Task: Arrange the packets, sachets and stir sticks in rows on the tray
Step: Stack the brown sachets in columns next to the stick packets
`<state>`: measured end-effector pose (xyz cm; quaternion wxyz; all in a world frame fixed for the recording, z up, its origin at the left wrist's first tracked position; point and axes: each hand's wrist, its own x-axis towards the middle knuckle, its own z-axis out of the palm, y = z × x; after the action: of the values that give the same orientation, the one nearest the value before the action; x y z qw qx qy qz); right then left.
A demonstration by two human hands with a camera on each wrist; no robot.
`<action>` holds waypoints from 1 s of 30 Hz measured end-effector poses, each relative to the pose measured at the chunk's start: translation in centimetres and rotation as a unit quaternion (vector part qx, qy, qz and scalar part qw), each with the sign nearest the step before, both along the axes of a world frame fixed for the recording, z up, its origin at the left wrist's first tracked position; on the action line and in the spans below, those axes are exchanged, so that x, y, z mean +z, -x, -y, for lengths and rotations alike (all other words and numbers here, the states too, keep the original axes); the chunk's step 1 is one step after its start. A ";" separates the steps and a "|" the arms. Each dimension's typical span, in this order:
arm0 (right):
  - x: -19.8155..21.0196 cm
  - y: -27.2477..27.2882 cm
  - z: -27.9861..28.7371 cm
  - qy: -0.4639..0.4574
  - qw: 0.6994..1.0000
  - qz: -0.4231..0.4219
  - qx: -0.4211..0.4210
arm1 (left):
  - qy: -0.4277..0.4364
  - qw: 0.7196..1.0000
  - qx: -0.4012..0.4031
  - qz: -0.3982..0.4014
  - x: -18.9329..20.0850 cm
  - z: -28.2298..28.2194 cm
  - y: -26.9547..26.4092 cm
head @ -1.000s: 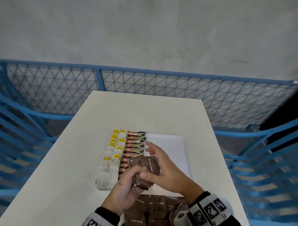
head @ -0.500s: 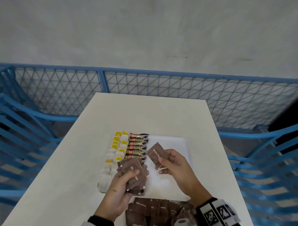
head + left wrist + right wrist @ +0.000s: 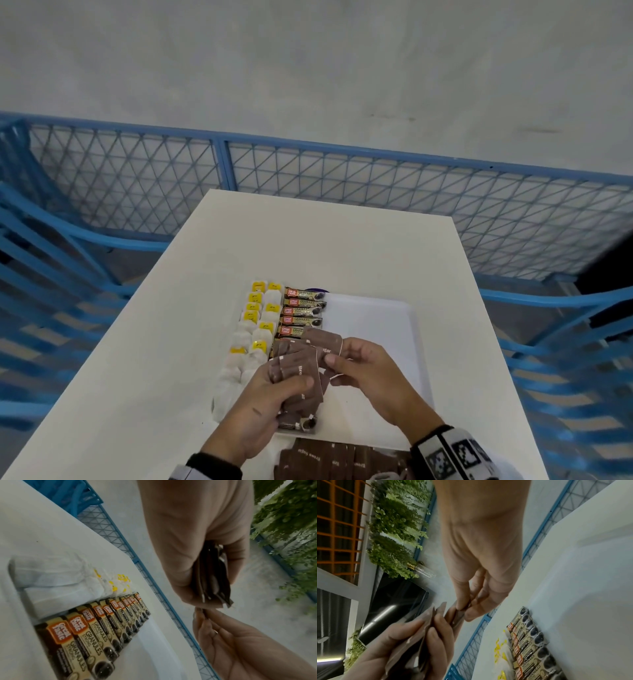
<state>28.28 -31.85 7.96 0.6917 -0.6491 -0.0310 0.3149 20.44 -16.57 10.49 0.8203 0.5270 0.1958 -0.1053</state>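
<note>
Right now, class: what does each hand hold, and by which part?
Left hand grips a stack of brown sugar sachets across its middle; right hand pinches one sachet by its edge.

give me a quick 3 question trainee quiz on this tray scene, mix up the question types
1. True or false: the left hand grips a fanned stack of brown sugar sachets.
2. Multiple choice: what lies directly left of the coffee granule sticks on the tray? A) stir sticks B) tea bags C) bare tray floor
3. Fill in: the right hand pinches a single ____ sachet above the tray.

Key
1. True
2. B, the tea bags with yellow tags
3. brown
</note>
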 end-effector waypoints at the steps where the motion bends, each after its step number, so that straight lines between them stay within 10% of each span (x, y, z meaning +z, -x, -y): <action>1: -0.3 -0.5 -0.2 0.002 1.000 0.000 -0.002 | -0.004 1.000 0.011 -0.007 -0.4 -0.2 -0.3; 13: -7.9 -12.4 -0.5 0.191 0.966 0.032 -0.174 | 0.115 0.983 0.140 -0.034 -3.8 -4.2 -3.1; 30: -10.2 -16.1 -3.0 0.335 0.913 0.178 -0.149 | 0.172 0.970 0.165 -0.036 -5.9 -6.2 -4.1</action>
<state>44.40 -28.81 -2.20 0.4556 -0.8852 0.0511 0.0793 24.57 -10.41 4.54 0.8970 0.3339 0.2889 -0.0193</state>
